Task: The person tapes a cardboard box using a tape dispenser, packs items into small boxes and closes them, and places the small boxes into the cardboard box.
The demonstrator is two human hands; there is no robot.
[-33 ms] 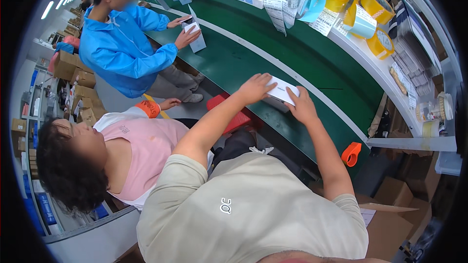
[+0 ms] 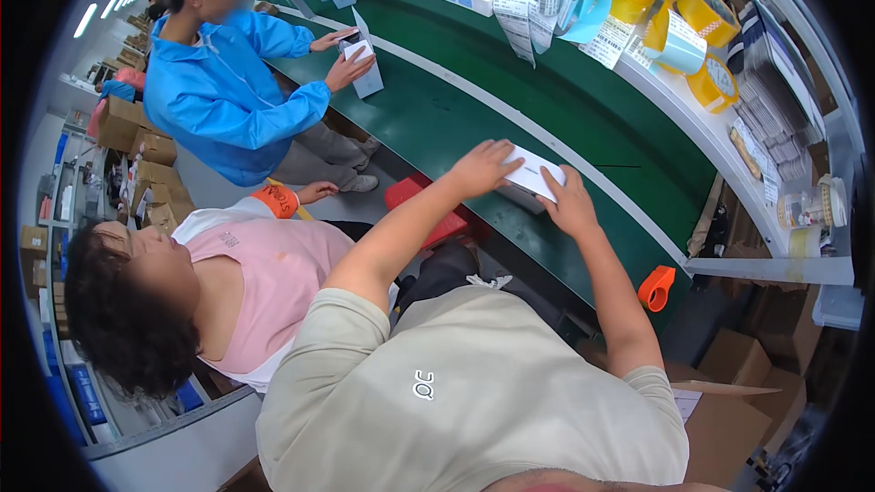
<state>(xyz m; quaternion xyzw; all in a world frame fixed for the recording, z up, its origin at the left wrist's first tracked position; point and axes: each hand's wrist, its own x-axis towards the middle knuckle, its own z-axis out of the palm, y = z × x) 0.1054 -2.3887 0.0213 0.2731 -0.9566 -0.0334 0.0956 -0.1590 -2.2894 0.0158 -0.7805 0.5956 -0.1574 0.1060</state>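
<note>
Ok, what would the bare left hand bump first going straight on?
The left hand would meet the white rectangular box first, and is touching it now; depth beyond is unclear.

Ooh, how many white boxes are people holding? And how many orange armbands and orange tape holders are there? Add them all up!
Held white boxes: 2
Orange armband: 1
Orange tape holder: 1
Total: 4

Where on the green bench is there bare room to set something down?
Bare bench shows between the far flapped box and the white box in the left hand and right hand; a smaller patch lies between the right forearm and orange tape dispenser. The white shelf is crowded with tape rolls and labels.
</note>
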